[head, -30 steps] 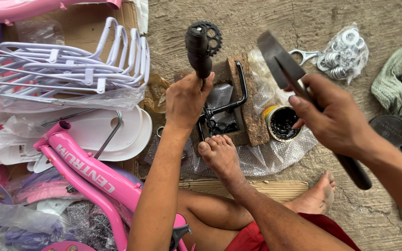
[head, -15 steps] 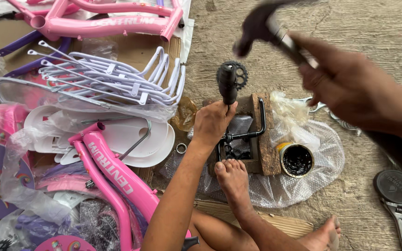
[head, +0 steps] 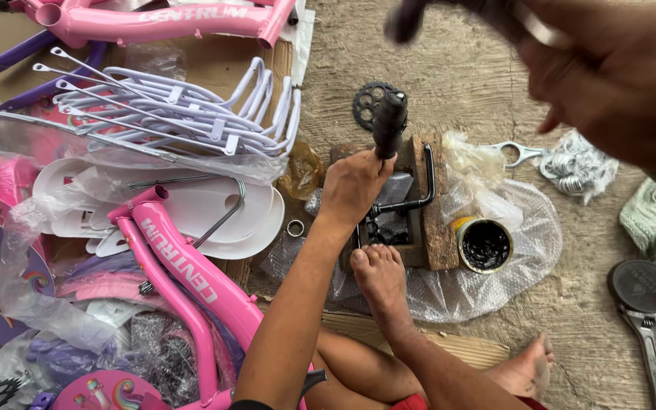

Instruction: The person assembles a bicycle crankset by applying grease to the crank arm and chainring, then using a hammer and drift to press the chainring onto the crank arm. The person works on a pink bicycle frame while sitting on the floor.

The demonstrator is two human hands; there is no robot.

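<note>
The left hand (head: 354,186) is gripping a black crank arm (head: 389,125) upright over a wooden block (head: 438,235) on the floor (a bare foot (head: 380,277) is pressing beside it); the right hand (head: 609,76), blurred and raised, is closing around a dark hammer (head: 419,15); a grease tin (head: 484,244) is sitting just beside the block.

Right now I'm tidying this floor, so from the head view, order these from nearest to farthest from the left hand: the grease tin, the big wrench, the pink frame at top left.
1. The grease tin, just right of the left hand.
2. The pink frame, up and left.
3. The big wrench, far right on the floor.
</note>
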